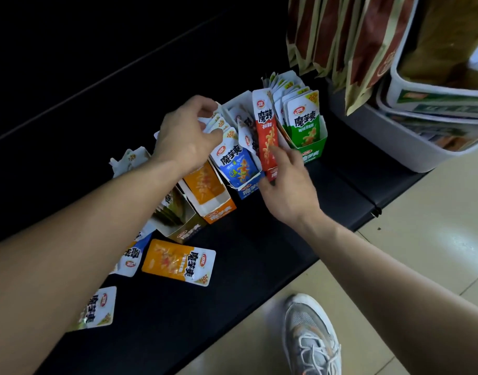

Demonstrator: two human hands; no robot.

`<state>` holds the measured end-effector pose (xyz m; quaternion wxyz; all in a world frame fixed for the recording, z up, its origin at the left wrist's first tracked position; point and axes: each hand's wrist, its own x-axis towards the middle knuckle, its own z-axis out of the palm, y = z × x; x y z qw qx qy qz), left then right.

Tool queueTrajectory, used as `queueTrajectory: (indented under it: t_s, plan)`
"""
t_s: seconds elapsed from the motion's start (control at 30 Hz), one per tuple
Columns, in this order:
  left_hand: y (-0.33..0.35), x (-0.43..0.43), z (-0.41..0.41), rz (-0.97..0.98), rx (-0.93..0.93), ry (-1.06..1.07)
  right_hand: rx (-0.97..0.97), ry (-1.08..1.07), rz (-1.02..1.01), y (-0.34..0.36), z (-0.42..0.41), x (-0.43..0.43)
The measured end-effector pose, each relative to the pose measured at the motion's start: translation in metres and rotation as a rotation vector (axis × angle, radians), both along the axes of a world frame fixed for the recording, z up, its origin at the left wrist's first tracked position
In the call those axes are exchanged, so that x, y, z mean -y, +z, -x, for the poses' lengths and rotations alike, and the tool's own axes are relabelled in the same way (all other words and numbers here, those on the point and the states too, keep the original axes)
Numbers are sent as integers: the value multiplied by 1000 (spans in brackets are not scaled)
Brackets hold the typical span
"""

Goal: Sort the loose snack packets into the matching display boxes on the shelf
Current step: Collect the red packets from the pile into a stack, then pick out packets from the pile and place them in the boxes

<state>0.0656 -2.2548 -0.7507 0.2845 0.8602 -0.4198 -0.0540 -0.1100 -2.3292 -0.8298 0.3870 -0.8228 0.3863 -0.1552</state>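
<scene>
Several display boxes stand in a row on the black shelf [259, 253]: olive [189, 231], orange [219, 209], blue [248, 189] and green [309, 150]. My right hand [289, 190] pinches a red packet [267, 133] upright between the blue and green boxes. My left hand [186, 136] grips the tops of the blue packets [236, 163] in the blue box. Loose on the shelf lie an orange packet [178, 262], a blue packet [132, 257] and an olive packet [97, 308].
White tubs [411, 147] of goods stand at the right end of the shelf, with brown hanging bags [340, 36] above them. More white packets [129, 159] lie behind my left forearm. A grey sneaker [308, 336] stands on the tiled floor below the shelf edge.
</scene>
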Motion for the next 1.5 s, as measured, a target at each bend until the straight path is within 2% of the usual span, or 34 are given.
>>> queueTrajectory:
  t_s: [0.1, 0.27, 0.4, 0.57, 0.63, 0.8, 0.93, 1.1, 1.2, 1.3, 1.4, 1.5]
  plan:
    - [-7, 6, 1, 2, -8, -43, -103, 80, 178, -4, -13, 12]
    - [-17, 31, 0, 85, -142, 25, -188, 143, 183, -4, -35, 28]
    - [-21, 15, -6, 77, -116, 18, -267, 255, 244, -1, -39, 40]
    - [-7, -51, -8, -2, -21, 8, -133, 18, 379, 4, -31, 14]
    - [0, -91, -5, -76, 17, 5, -56, 65, 416, 6, -28, -15]
    - [5, -212, 12, -258, -63, 73, 48, 317, 329, 4, -33, -108]
    - [-12, -282, 27, -216, -164, 146, -28, 531, 272, -12, -36, -156]
    - [-64, -305, 31, -105, -311, 349, -215, 579, 311, -40, -37, -167]
    - [-96, -320, 36, -162, -398, 366, -421, 586, 347, -52, -36, -171]
    - [-117, -340, 39, -185, -419, 405, -503, 544, 398, -55, -40, -172]
    - [-129, -358, 42, -173, -395, 405, -553, 511, 259, -50, -51, -170]
    - [-135, -371, 50, -122, -390, 432, -505, 567, 95, -42, -52, -171]
